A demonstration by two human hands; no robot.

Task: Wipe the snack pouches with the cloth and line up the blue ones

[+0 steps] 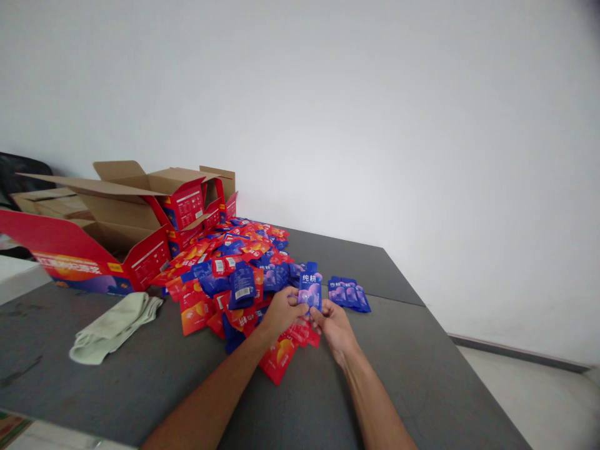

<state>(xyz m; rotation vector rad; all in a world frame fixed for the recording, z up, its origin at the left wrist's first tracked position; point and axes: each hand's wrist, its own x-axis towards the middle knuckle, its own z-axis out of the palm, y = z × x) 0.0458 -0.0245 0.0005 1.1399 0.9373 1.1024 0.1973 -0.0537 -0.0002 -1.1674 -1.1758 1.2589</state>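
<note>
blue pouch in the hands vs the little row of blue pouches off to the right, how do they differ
The held blue pouch stands upright, pinched between the left hand and right hand; the row of blue pouches lies flat on the grey table, untouched. The held one is single; the row is several, overlapping side by side. The held one sits by the mixed red and blue pile; the row lies apart from it. Both share the same blue-purple print.

— The blue pouch (310,289) looks like glossy plastic film, smooth, same as the heap of red and blue pouches (234,275) behind it.

— And the boxes (122,231)?

— Cardboard: raw brown and matt inside, printed red with a slight sheen outside.

— The table (403,362)?

— Dark grey, matt, a bit scuffed. The pale green gloves (112,325) are soft knitted cloth. The wall (375,94) is plain matt white.
</note>
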